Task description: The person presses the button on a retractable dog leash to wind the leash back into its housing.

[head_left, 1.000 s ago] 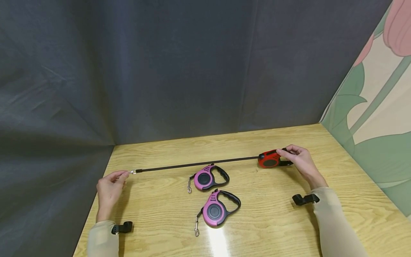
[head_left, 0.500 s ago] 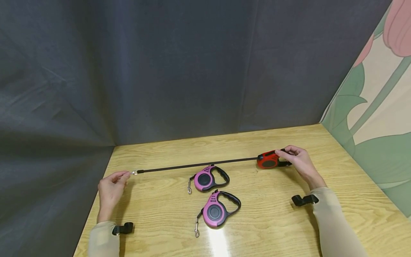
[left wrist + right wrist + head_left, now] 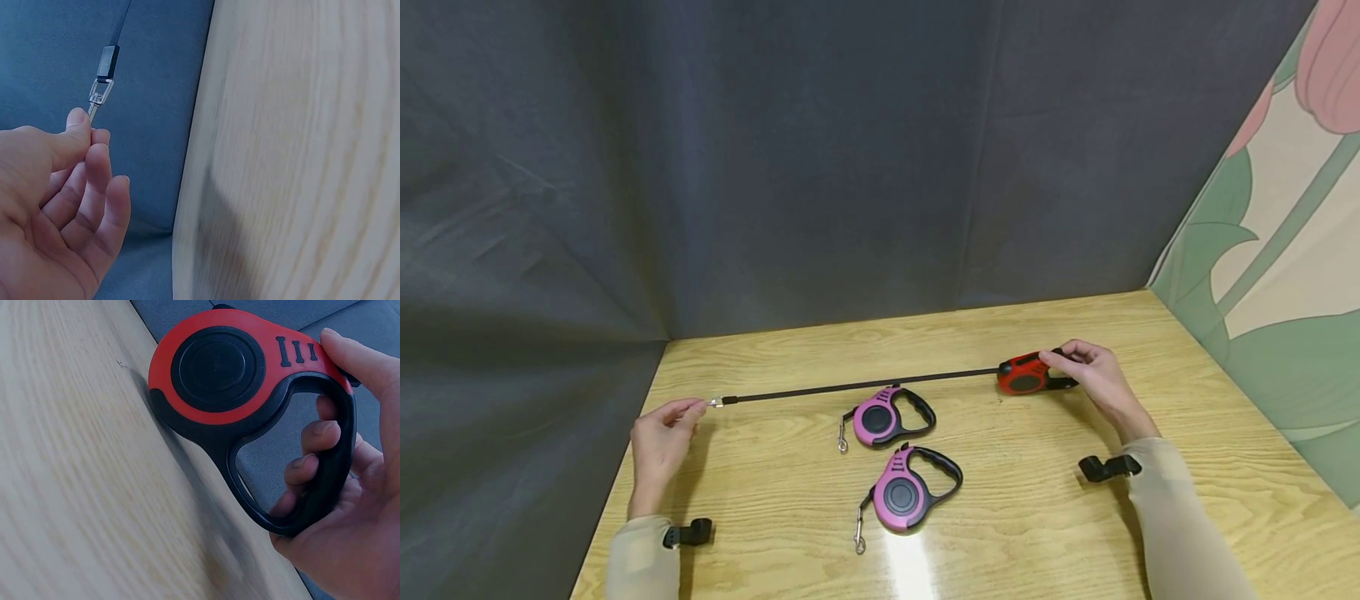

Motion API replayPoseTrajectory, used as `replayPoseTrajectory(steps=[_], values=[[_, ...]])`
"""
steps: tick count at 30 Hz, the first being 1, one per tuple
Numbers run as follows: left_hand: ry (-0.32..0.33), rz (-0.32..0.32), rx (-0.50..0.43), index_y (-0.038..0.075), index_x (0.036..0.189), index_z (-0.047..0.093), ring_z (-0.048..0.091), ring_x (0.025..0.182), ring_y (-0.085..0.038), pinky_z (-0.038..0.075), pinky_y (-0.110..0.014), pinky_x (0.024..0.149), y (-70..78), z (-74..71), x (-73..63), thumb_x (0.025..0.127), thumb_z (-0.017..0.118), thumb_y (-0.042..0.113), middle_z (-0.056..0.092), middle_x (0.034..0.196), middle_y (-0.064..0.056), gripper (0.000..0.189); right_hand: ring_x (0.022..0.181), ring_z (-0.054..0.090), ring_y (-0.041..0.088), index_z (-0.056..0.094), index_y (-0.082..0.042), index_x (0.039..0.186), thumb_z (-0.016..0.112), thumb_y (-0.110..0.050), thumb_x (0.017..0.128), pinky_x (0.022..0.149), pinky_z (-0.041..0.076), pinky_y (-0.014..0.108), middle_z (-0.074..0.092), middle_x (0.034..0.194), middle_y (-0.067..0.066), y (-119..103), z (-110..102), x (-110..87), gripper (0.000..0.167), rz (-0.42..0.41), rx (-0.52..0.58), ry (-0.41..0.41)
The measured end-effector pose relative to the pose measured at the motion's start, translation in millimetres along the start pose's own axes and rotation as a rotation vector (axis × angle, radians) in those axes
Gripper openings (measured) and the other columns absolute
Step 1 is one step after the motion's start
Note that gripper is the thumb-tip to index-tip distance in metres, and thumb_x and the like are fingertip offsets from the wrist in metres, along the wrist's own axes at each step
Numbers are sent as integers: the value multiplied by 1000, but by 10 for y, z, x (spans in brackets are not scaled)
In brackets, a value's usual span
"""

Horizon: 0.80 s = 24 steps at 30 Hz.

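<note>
My right hand (image 3: 1097,379) grips the black handle of a red retractable dog leash (image 3: 169,356), fingers wrapped through its loop and thumb along the top. From its case a black strap (image 3: 865,384) runs taut across to the left, above the table. At the strap's far end, my left hand (image 3: 661,446) pinches the metal snap hook (image 3: 95,100) between thumb and fingertips; the hook's lower part is hidden in the fingers. Two pink retractable leashes lie between the hands: the upper pink leash (image 3: 875,418) just below the strap, the lower pink leash (image 3: 900,495) nearer the front.
The wooden table (image 3: 775,500) bears everything. Dark grey fabric (image 3: 850,167) hangs behind and at the left, and a floral-patterned panel (image 3: 1285,275) stands along the right edge. Small metal clips of the pink leashes point toward the front.
The right hand has drifted slightly left with the red leash. The left hand has shifted a little right with the hook, so the strap spans slightly less. The pink leashes have stayed put.
</note>
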<state>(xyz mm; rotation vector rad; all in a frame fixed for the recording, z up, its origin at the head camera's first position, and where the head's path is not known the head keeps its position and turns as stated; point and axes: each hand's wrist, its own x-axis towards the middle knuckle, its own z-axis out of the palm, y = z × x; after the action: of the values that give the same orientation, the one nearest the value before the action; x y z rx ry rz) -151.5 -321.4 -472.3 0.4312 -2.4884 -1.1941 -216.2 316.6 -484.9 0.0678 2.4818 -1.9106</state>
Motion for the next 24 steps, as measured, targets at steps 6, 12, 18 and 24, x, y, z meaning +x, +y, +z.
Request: replayPoseTrajectory(steps=[6,12,18,24], values=[[-14,1,-40,-1,111,81,64,63,-4,47,-19,53,38,5,6,100,78,20,79,82,-7,23,85,43,7,61,-16,96,76,-30,101,74,39,28,54,84,-19,-22,14,-3,21,1,-43,6],[-30,-8,-48,-1,110,81,65,62,-9,46,-21,51,36,41,4,100,77,18,79,84,-12,22,80,41,6,60,-14,94,77,-30,101,68,35,30,51,79,-18,-2,23,7,24,2,-52,9],[-21,-10,-41,0,109,81,64,62,-11,44,-22,50,54,45,6,101,76,19,78,84,-14,20,84,43,7,61,-14,97,76,-31,101,73,38,29,53,83,-18,-17,24,6,23,4,-57,6],[-32,-16,-43,0,110,81,65,64,-11,46,-22,52,75,43,-3,101,76,18,79,88,-15,20,84,42,8,60,-14,96,76,-31,101,73,37,30,53,82,-18,-17,28,1,24,6,-57,1]])
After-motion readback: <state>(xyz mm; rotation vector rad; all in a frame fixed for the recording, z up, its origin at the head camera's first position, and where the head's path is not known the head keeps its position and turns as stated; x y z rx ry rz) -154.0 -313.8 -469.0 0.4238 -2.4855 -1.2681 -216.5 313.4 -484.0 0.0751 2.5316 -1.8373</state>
